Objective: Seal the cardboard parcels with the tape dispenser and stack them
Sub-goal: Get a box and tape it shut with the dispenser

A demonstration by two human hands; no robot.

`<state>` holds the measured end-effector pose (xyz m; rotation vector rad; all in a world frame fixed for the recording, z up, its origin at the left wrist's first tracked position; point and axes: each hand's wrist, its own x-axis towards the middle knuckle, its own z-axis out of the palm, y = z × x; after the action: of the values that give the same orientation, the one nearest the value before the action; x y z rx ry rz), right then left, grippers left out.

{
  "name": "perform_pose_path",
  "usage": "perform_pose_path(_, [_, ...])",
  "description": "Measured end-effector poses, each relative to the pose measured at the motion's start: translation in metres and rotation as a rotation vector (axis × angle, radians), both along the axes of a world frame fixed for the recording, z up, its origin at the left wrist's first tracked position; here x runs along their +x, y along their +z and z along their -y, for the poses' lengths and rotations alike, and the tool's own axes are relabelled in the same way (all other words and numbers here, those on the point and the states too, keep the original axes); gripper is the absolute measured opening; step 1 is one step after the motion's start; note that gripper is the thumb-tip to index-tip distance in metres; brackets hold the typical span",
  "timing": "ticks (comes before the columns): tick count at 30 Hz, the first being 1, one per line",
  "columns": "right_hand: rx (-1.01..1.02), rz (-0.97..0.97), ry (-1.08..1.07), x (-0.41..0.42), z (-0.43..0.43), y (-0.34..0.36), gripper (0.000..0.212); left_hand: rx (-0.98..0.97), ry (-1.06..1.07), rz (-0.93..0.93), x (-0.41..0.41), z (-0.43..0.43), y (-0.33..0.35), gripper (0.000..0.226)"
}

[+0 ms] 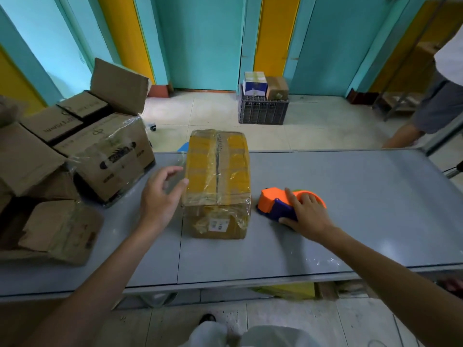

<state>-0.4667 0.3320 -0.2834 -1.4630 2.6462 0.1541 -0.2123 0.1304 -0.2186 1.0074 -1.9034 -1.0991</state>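
between hands: parcel [218, 181] blocks the straight way; left hand [160, 194] just beside its left face
left of left hand: narrow table [363, 196] strip, then boxes [100, 156] piled, wall-like
under right hand [309, 216]: dispenser [273, 205], small gap to parcel
right of right hand: wide bare table
nearer than hands: bare strip to table edge
beyond right hand: bare to far edge
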Motion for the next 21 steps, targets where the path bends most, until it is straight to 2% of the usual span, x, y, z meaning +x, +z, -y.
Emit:
perform_pose_path(3, [0.118,-0.153,-0.012,0.004,0.005,0.016,0.088,-0.015,-0.024,-0.003,0.014,0.000,-0.004,0.019])
perform_pose_path(5, [-0.018,-0.152,-0.013,0.014,0.008,0.032,0.085,-0.004,-0.111,0.042,0.023,-0.001,-0.005,0.025])
perform_pose_path(6, [-0.184,-0.060,-0.016,0.023,0.011,0.041,0.078,-0.005,-0.148,0.078,0.025,-0.003,-0.006,0.028])
perform_pose_path(8, [-0.542,0.314,0.003,0.048,0.016,0.062,0.056,0.009,-0.214,0.116,0.027,-0.005,-0.007,0.031])
perform_pose_path(9, [-0.634,0.503,0.039,0.061,0.019,0.070,0.045,0.036,-0.245,0.109,0.026,-0.006,-0.008,0.032])
perform_pose_path(12, [-0.668,0.789,0.197,0.085,0.028,0.074,0.028,0.146,-0.327,0.053,0.026,-0.006,-0.011,0.037])
perform_pose_path(15, [-0.705,1.010,0.164,0.086,0.031,0.066,0.027,0.200,-0.433,0.013,0.030,-0.004,-0.015,0.041])
perform_pose_path(16, [-0.706,1.015,0.154,0.084,0.032,0.064,0.028,0.214,-0.469,0.005,0.030,-0.002,-0.015,0.042])
perform_pose_path(18, [-0.677,0.875,0.179,0.080,0.032,0.061,0.027,0.190,-0.507,0.022,0.030,0.003,-0.016,0.043])
perform_pose_path(21, [-0.659,0.456,0.275,0.080,0.041,0.057,0.023,-0.116,-0.447,0.166,0.026,0.009,-0.021,0.044])
